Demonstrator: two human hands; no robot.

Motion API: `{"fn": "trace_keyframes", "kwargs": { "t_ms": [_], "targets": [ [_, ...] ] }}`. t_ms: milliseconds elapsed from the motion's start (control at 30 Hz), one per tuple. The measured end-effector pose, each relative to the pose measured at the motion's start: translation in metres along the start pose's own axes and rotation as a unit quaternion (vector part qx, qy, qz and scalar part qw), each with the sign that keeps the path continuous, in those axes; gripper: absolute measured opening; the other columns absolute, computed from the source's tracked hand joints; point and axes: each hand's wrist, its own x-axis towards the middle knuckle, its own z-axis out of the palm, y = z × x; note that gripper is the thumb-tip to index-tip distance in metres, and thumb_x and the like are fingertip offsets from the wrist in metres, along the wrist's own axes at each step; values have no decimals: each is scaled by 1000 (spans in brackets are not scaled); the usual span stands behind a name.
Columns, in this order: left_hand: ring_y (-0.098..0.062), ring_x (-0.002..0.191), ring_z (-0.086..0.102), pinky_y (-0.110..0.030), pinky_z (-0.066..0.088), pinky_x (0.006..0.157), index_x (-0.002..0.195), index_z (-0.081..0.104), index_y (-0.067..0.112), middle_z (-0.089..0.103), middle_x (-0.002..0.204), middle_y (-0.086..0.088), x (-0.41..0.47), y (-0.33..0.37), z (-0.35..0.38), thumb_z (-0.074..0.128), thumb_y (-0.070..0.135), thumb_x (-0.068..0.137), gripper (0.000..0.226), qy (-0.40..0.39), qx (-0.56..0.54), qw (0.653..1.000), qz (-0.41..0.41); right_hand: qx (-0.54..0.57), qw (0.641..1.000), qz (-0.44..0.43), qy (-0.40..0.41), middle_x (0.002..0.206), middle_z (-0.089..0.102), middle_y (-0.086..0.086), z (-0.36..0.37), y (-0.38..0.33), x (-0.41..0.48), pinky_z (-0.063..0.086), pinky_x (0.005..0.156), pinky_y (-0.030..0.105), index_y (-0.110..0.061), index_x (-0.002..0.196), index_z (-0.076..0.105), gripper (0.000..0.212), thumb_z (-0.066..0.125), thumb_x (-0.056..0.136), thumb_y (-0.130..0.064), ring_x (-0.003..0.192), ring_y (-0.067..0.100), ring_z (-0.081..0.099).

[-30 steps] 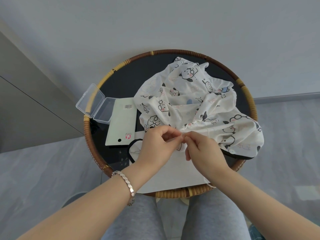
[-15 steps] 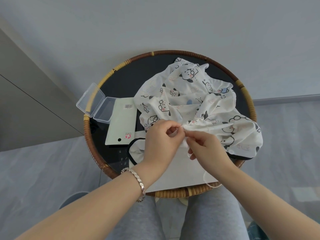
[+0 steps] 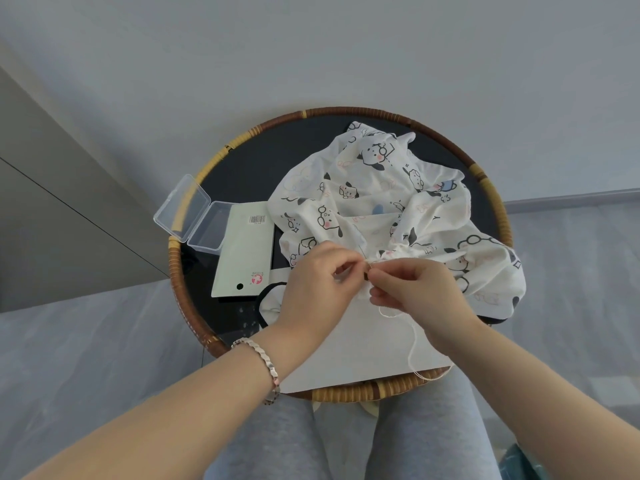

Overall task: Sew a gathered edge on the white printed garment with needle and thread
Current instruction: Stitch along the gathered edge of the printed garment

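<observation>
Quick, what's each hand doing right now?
Left hand: closed, fingers pinching the garment at its gathered edge.
Right hand: closed, fingers pinching the same edge; thread trails below it.

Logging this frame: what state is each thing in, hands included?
left hand: pinches the garment edge.
right hand: pinches the same edge.
garment: crumpled on the tray, edge bunched.
thread: slack, trailing from the right hand over the tray rim.
clear box: open, lid folded back.
needle: too small to tell.

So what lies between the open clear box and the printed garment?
A pale barcoded card, lying flat between clear box and garment, in the head view.
</observation>
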Motion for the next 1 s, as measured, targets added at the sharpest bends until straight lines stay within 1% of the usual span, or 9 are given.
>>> {"fn": "trace_keyframes", "kwargs": {
  "t_ms": [300, 400, 467, 533, 600, 700, 767, 900, 1000],
  "targets": [
    [-8, 74, 55, -23, 46, 65, 82, 73, 13, 60, 76, 1, -1, -5, 0, 61, 20, 80, 14, -87, -16, 996, -2, 77, 997, 12, 20, 61, 66, 7, -4, -3, 3, 57, 58, 21, -4, 91, 61, 14, 68, 80, 0, 52, 12, 63],
    [-10, 78, 56, -20, 47, 71, 85, 73, 10, 63, 79, -2, -1, -8, -6, 68, 9, 81, 7, -117, -53, 991, -40, -135, 991, -19, -7, 73, 68, 4, -8, -9, 6, 54, 63, 16, -11, 102, 62, 23, 70, 81, -17, 60, 12, 63],
    [-9, 81, 56, -15, 45, 75, 84, 73, 11, 64, 81, -3, 1, -8, -8, 68, 10, 81, 6, -105, -62, 991, -51, -312, 945, -95, 29, 88, 61, -1, -10, -17, 12, 43, 68, 10, -22, 107, 63, 23, 62, 86, -30, 81, 14, 59],
    [-6, 84, 56, -6, 40, 75, 82, 72, 10, 66, 82, -2, 2, -3, -8, 67, 9, 82, 5, -90, -59, 993, -45, -431, 892, -133, 36, 106, 51, 1, -9, -25, 20, 31, 85, 20, -25, 108, 66, 25, 53, 90, -36, 108, 22, 43],
    [-5, 86, 56, -4, 38, 74, 81, 72, 9, 68, 80, -1, 5, 3, -8, 65, 8, 83, 7, -89, -50, 994, -38, -486, 868, -101, -9, 107, 51, 3, -5, -32, 29, 33, 85, 29, -25, 100, 69, 26, 50, 90, -39, 113, 25, 38],
    [-7, 85, 57, -14, 42, 72, 82, 72, 10, 67, 73, 9, 7, 7, -8, 63, 10, 85, 9, -92, -43, 994, -50, -414, 905, -59, -75, 86, 61, -7, -3, -39, 34, 41, 59, 18, -28, 85, 67, 15, 54, 88, -34, 84, 14, 55],
    [-7, 82, 59, -16, 43, 70, 85, 71, 12, 66, 71, 11, 7, 6, -6, 62, 12, 86, 9, -89, -41, 993, -60, -347, 932, -78, -69, 74, 55, -16, -4, -40, 35, 33, 46, 9, -25, 84, 66, 12, 56, 89, -30, 63, 2, 49],
    [0, 72, 60, -9, 43, 63, 84, 70, 9, 67, 72, 7, 11, 4, -1, 61, 8, 86, 10, -52, -57, 995, -61, -165, 978, -124, -5, 69, 60, -12, 5, -33, 33, 35, 48, 7, -21, 77, 64, 18, 53, 91, -17, 48, -5, 47],
    [-1, 72, 62, -15, 49, 71, 83, 71, 9, 69, 76, 5, 12, 2, 3, 62, 5, 84, 10, -63, -59, 994, -59, -29, 995, -79, 47, 67, 60, -6, 13, -28, 42, 47, 62, 19, -25, 76, 63, 22, 52, 93, -16, 65, 7, 55]
  ]
}}
